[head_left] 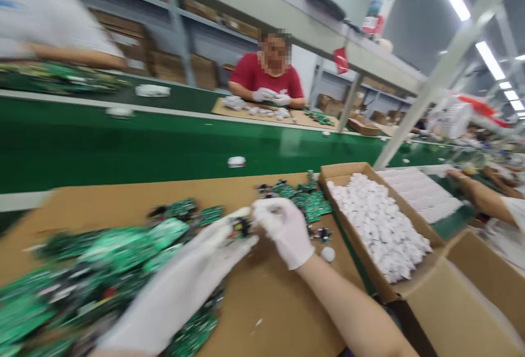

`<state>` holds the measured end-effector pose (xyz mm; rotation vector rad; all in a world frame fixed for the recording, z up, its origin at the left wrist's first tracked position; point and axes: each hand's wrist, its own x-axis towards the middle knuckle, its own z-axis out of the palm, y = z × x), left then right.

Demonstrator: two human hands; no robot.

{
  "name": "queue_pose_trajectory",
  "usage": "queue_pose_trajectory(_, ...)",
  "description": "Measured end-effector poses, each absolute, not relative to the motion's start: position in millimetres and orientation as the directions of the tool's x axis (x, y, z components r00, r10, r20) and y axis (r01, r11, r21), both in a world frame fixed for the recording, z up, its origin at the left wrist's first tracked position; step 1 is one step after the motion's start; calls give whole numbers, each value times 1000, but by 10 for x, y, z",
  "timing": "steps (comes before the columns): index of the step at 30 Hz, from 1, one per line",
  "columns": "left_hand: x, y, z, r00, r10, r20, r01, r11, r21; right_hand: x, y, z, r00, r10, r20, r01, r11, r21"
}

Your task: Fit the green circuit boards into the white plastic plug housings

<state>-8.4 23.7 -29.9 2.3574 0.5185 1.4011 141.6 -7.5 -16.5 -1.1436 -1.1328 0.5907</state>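
Both my hands wear white gloves and meet over a brown cardboard work surface [262, 302]. My left hand [192, 280] pinches a small dark component [241, 228] at its fingertips, blurred by motion. My right hand [285, 231] is curled closed right beside it, fingers touching the same small part. A pile of green circuit boards [82, 275] lies under and left of my left arm. More green boards [305, 195] lie just beyond my right hand.
A cardboard box of small white parts [377, 223] stands at right, with another open box [471, 297] nearer. A green conveyor belt [123, 149] carries white pieces. Across it a person in red works; other people's arms show at far right and top left.
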Motion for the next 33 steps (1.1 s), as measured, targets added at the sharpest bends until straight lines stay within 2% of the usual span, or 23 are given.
queue_pose_trajectory(1, -119, 203, -284, 408, 625, 666, 83, -751, 655, 1418, -118, -173, 369, 839, 401, 155, 370, -916)
queue_pose_trajectory(4, -102, 167, -259, 398, 785, 475, 55, -537, 842, 1448, -183, -242, 344, 817, 463, 159, 435, -886)
queue_pose_trajectory(5, -84, 169, -257, 436, 859, 267, -159, -219, 963, 1454, -190, -268, 319, 805, 500, 172, 470, -866)
queue_pose_trajectory(6, -71, 170, -253, 475, 872, 120, -300, 32, 953, 1456, -195, -289, 289, 785, 548, 204, 509, -836)
queue_pose_trajectory(7, -64, 167, -246, 516, 856, 24, -397, 214, 893, 1455, -200, -303, 250, 752, 610, 259, 555, -791)
queue_pose_trajectory(8, -62, 159, -236, 550, 834, -41, -465, 347, 814, 1452, -206, -312, 208, 721, 661, 309, 593, -744)
queue_pose_trajectory(9, -64, 149, -223, 565, 823, -66, -495, 402, 770, 1448, -213, -315, 171, 692, 701, 355, 621, -699)
queue_pose_trajectory(11, -74, 129, -193, 573, 816, -77, -509, 429, 746, 1442, -230, -316, 128, 672, 730, 403, 637, -657)
queue_pose_trajectory(19, -78, 108, -159, 605, 792, -74, -442, 412, 797, 1452, -250, -355, 192, 708, 680, 364, 592, -719)
queue_pose_trajectory(27, -42, 79, -101, 528, 846, -80, -465, 366, 806, 1440, -221, -323, 406, 783, 470, 242, 404, -882)
queue_pose_trajectory(31, -39, 92, -102, 504, 859, -87, -459, 352, 816, 1433, -227, -294, 415, 792, 449, 221, 391, -894)
queue_pose_trajectory(33, -32, 113, -148, 474, 873, -116, -399, 330, 855, 1426, -230, -288, 385, 807, 448, 214, 394, -894)
